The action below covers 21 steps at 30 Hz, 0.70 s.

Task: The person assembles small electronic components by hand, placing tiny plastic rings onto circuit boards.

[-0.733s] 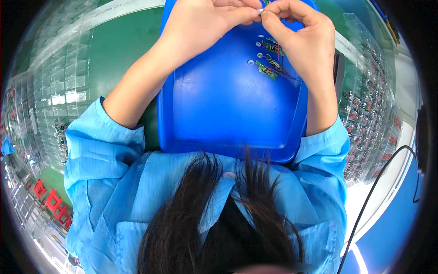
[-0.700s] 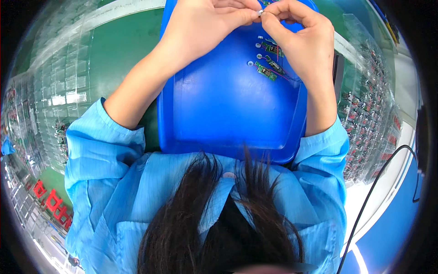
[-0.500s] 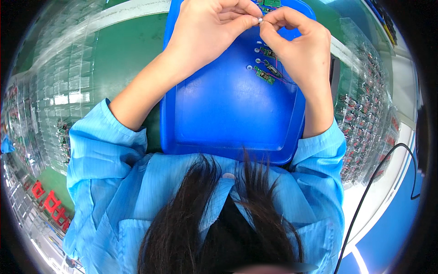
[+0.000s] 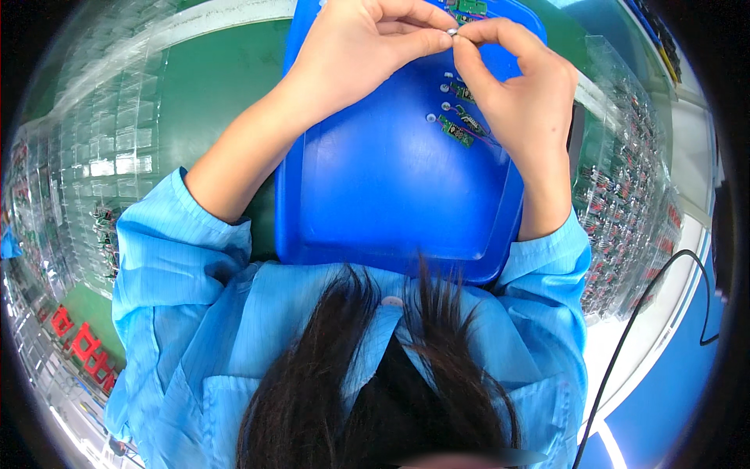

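Observation:
Above the far part of a blue tray (image 4: 398, 184), my two hands meet fingertip to fingertip. Between them is a small round silvery piece (image 4: 452, 32), too small to name more exactly. My left hand (image 4: 355, 51) pinches it from the left with thumb and forefinger. From the right, the thumb and forefinger of my right hand (image 4: 525, 90) close on the same piece. Below the right hand lie small green circuit boards (image 4: 456, 131) with thin wires and round whitish discs (image 4: 431, 118). More green boards (image 4: 470, 8) show just beyond the fingertips, partly covered.
The tray stands on a green work surface (image 4: 211, 94). Clear plastic blister trays (image 4: 133, 133) fill the left side. At the right are more clear trays packed with small wired parts (image 4: 625, 211). A black cable (image 4: 625, 332) curves at the lower right. Red pieces (image 4: 82, 348) lie lower left.
Both hands have shifted slightly to the right, still pinching the small piece between them. The piece now shows a little more of its round, silvery side.

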Tool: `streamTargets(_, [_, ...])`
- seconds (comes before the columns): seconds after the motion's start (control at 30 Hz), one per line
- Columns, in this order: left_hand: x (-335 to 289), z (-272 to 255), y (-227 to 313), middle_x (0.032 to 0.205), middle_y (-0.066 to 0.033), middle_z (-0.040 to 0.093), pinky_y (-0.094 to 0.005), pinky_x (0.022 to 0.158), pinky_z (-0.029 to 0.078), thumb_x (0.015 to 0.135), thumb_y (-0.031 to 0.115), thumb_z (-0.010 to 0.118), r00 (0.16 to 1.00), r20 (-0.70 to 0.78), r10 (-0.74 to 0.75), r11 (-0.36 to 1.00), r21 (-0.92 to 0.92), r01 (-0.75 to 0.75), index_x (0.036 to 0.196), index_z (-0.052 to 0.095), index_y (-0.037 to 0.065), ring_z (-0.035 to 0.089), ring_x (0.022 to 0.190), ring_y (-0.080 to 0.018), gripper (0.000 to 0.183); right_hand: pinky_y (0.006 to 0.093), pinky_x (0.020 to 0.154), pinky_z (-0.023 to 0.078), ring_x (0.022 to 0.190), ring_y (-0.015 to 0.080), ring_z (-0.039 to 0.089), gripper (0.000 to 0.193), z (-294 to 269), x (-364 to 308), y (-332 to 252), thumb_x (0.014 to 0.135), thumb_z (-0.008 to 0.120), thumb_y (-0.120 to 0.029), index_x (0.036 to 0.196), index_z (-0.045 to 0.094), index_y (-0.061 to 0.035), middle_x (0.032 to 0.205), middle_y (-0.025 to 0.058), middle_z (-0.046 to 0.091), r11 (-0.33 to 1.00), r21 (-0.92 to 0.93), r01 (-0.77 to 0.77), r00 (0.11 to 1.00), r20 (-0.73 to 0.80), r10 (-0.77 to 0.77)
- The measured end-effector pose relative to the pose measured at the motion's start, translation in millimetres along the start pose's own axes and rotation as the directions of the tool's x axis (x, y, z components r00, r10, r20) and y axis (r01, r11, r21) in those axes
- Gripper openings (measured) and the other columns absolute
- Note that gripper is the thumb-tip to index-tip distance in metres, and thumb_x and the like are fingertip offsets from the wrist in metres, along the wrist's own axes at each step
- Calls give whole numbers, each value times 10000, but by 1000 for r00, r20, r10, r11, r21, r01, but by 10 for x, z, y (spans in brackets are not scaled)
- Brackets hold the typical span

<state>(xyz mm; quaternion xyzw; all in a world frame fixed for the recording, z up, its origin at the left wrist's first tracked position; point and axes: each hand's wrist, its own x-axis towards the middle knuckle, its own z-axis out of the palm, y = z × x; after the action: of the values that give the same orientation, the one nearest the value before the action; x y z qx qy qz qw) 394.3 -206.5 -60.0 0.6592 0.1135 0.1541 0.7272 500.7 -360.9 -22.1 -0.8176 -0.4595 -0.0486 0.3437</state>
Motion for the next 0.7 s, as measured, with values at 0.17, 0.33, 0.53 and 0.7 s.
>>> streamTargets(0.17, [183,-111,-390,1011,-67,751,-226,840,567,973,6,685,801,169,574,819,-113,-563,1139,708,-47,697,922,-95,175,243,744,553,792,99,719,153,5,21,61,884,799,-138,990,775,-30,880,65,782,997,55,57,998,-7,-56])
streamTargets(0.33, [-7,-1,-16,1010,-76,755,-243,808,555,967,33,702,997,35,71,997,9,-71,1042,734,-52,702,893,-110,118,259,784,573,846,128,737,176,-9,23,137,900,794,-105,1035,768,5,925,78,787,977,198,-73,996,66,61])
streamTargets(0.53, [68,-81,88,921,-149,693,-364,747,558,867,63,740,528,335,780,263,590,-763,940,719,-9,690,823,-309,105,261,770,573,835,129,737,194,-24,28,64,891,801,-128,1043,773,-11,921,88,791,989,126,-77,993,95,65])
streamTargets(0.7, [-30,-102,441,883,-145,647,-407,729,540,865,82,706,620,404,672,237,676,-698,884,644,19,655,823,-339,90,271,764,566,813,124,725,176,-39,-4,-72,876,800,-130,1007,770,-16,901,72,788,999,7,42,999,16,-43])
